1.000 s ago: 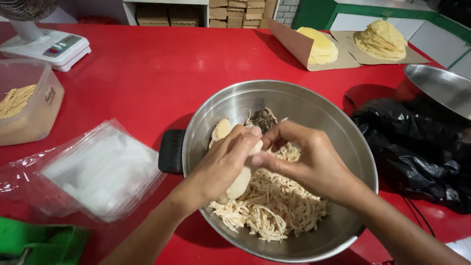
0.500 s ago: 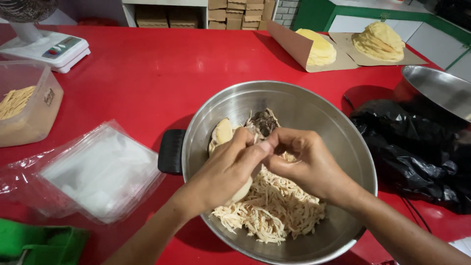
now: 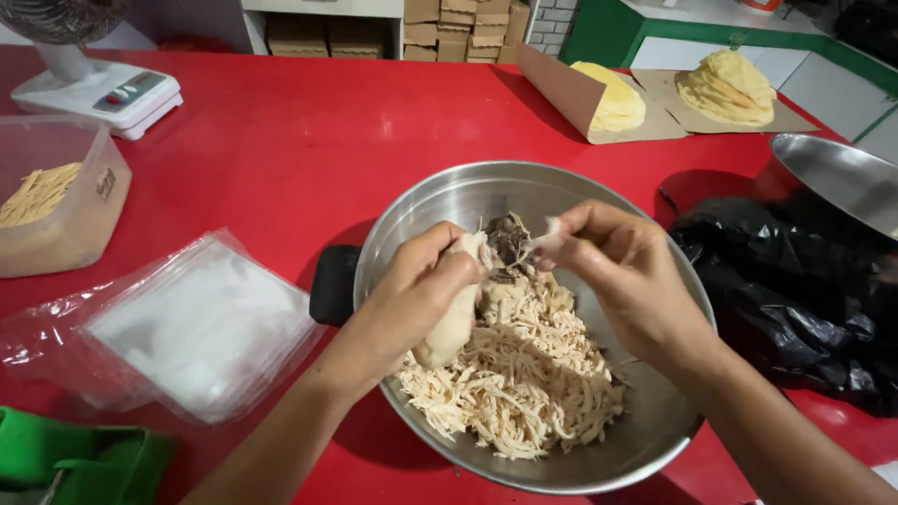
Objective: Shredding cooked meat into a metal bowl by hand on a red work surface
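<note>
left hand (image 3: 421, 290) clenched on chicken piece (image 3: 452, 323); right hand (image 3: 622, 276) now drawn apart, pinching torn strip (image 3: 547, 238) above steel bowl (image 3: 449, 201); shredding proceeding.

Plastic bags (image 3: 192, 327), scale (image 3: 103, 93), tortillas (image 3: 725, 86)

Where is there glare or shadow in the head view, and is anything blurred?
Head view: soft glare on the red table and steel bowl rim; dark shadow under the bowl's left edge; both hands, left hand and right hand, look sharp.
</note>
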